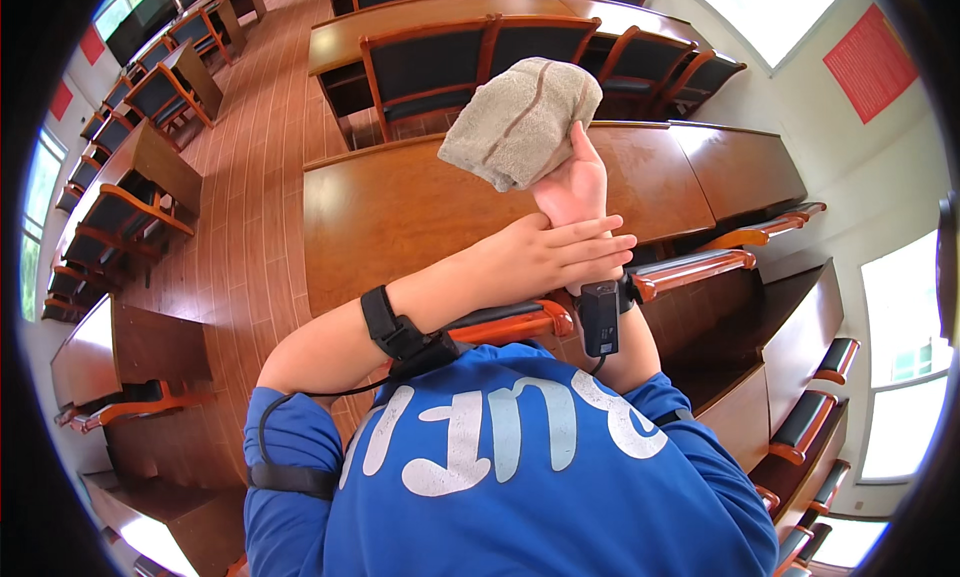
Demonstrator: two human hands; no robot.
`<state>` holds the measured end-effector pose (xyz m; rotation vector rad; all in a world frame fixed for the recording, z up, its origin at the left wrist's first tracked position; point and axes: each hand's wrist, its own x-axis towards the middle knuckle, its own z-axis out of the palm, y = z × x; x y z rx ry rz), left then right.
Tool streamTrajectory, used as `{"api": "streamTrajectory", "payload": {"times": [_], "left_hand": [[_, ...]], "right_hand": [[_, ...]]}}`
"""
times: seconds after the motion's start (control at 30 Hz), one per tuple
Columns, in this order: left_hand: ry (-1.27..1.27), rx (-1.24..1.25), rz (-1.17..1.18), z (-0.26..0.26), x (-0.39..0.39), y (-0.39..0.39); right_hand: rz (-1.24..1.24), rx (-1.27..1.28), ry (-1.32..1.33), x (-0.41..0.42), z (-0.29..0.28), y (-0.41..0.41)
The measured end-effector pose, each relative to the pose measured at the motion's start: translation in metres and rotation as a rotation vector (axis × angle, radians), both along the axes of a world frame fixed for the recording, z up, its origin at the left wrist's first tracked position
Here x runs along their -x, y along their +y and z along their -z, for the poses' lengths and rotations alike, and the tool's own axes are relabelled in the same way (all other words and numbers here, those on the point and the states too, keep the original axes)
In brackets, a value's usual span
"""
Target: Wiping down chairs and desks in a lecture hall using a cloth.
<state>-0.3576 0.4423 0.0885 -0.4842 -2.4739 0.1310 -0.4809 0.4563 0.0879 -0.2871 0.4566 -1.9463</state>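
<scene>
A folded beige-grey terry towel (pixel 525 119) with thin brown stripes is held up over the wooden table (pixel 390 224) in front of me. My right hand (pixel 576 183) grips its lower right side, the thumb laid along the edge and the other fingers hidden behind the cloth. Across my right wrist lies my left hand (pixel 562 251), palm side down, with its straight fingers slightly apart and pointing right. It holds nothing. A black strap (pixel 386 322) circles my left forearm, and a small black box (pixel 600 318) is strapped at my right wrist.
Dark-padded wooden chairs (pixel 427 67) stand beyond the table, with another long table (pixel 450 22) behind them. A chair's armrest (pixel 525 318) is close below my left forearm. Benches (pixel 795 329) line the right side. An aisle of wood-look floor (pixel 240 164) runs at left.
</scene>
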Motion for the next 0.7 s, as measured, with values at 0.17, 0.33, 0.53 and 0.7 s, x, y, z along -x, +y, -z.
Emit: {"api": "streamTrajectory", "payload": {"times": [0.17, 0.33, 0.53, 0.7], "left_hand": [[0.004, 0.002, 0.039, -0.004, 0.001, 0.003], [0.030, 0.064, -0.009, -0.014, -0.001, 0.001], [0.030, 0.112, -0.004, -0.026, 0.000, 0.004], [0.048, 0.144, -0.005, -0.029, -0.001, 0.004]], "right_hand": [[0.069, 0.025, -0.007, 0.000, 0.002, -0.005], [0.075, 0.116, 0.046, -0.009, -0.014, -0.005], [0.113, 0.173, 0.059, -0.010, -0.030, 0.000], [0.124, 0.188, 0.072, -0.012, -0.037, 0.005]]}}
